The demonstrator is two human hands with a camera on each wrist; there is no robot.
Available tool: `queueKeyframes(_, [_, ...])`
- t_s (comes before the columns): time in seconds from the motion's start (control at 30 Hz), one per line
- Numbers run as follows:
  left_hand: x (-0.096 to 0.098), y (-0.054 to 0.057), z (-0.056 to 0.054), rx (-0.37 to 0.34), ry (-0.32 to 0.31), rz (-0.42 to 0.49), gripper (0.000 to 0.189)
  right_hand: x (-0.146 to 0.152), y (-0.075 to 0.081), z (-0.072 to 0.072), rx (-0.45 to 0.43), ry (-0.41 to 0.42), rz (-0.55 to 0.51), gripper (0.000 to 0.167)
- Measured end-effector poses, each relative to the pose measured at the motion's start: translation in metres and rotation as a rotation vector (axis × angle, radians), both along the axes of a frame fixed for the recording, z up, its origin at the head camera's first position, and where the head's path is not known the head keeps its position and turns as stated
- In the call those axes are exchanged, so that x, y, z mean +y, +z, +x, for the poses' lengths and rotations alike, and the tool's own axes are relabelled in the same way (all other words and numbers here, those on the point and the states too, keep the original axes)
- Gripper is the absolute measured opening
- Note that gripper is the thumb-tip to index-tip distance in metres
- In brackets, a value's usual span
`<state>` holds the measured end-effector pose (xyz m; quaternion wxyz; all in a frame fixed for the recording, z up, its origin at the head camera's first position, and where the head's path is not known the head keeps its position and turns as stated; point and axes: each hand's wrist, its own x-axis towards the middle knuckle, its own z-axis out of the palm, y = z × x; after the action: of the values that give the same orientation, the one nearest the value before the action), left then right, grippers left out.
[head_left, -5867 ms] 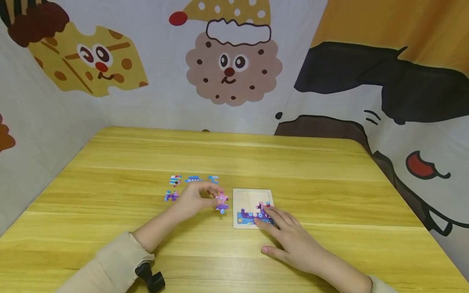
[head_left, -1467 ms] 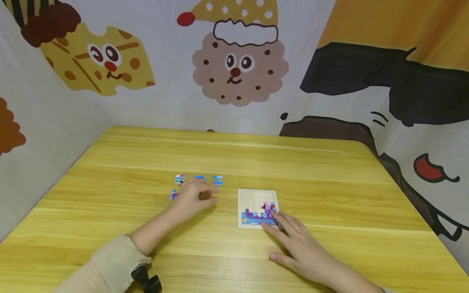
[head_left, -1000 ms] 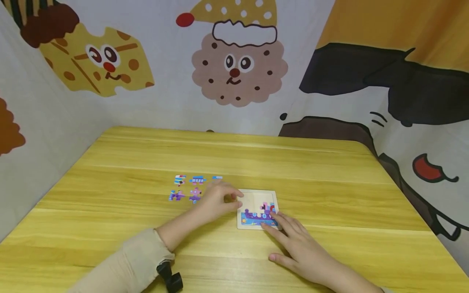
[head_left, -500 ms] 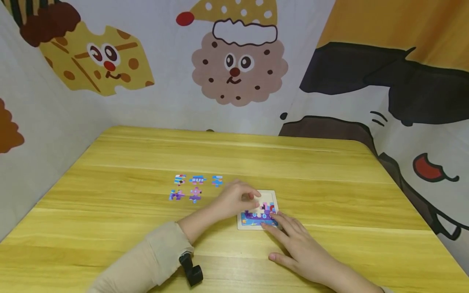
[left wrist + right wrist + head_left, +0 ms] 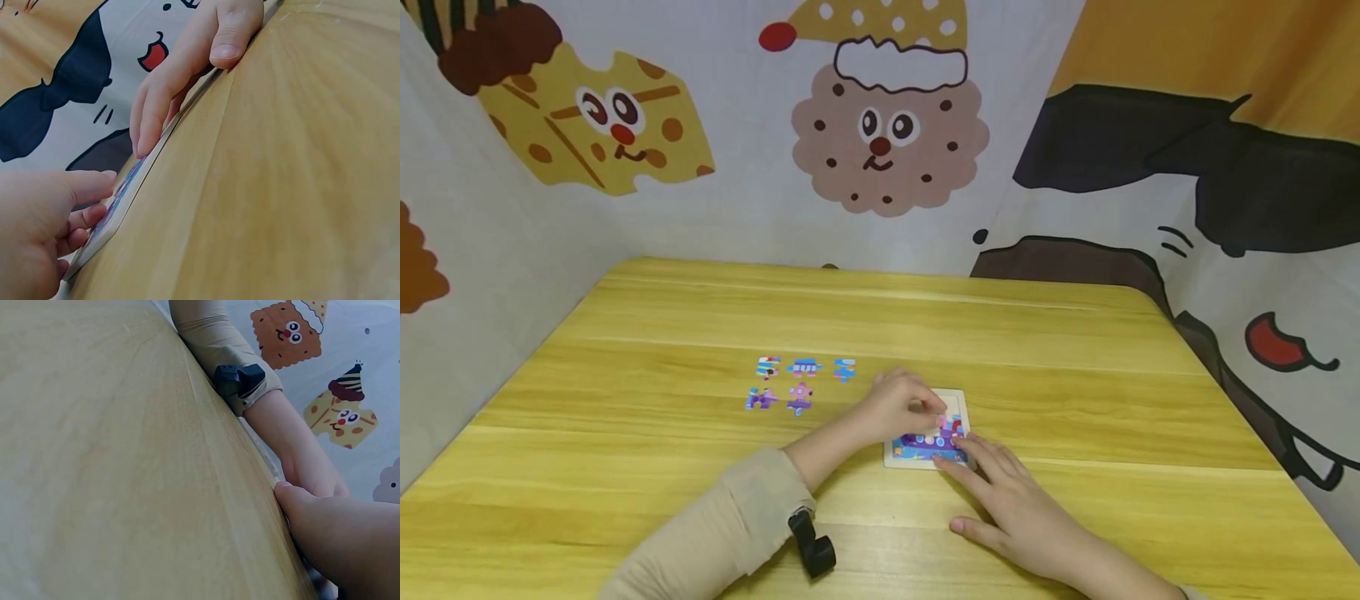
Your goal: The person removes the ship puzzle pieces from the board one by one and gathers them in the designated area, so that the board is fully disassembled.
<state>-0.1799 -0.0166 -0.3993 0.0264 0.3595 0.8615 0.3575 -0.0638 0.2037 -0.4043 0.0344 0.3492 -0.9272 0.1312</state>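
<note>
Bent over a small puzzle board (image 5: 910,465) on a wood-grained surface (image 5: 1037,358), a person's left hand (image 5: 897,408) crosses the board's left edge, thumb and forefinger set narrowly apart above the picture; whether they pinch a piece cannot be told. The right hand (image 5: 1018,508), fingers straight and spread, touches the board near its right edge with its fingertips, the thumb lying apart on the surface. Fitted pieces (image 5: 917,454) in purple and blue line the near part of the board, and pale wood shows toward its far edge. To the left of the board lie five loose pieces (image 5: 806,367), three in the far row and two in the near one, with gaps all round. Wide stretches of wood grain run from the board to the surface's far and right edges. The left sleeve (image 5: 722,525), a black device (image 5: 812,546) at its cuff, spans the near side. A cartoon-printed cloth (image 5: 722,208) rises beyond the far edge.
</note>
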Motion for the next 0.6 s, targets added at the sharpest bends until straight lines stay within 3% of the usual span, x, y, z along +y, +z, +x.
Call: queueKeyframes(0.6, [0.0055, -0.0032, 0.003, -0.025, 0.061, 0.008, 0.015, -0.0004, -0.0002, -0.0007, 0.014, 0.003, -0.003, 0.062])
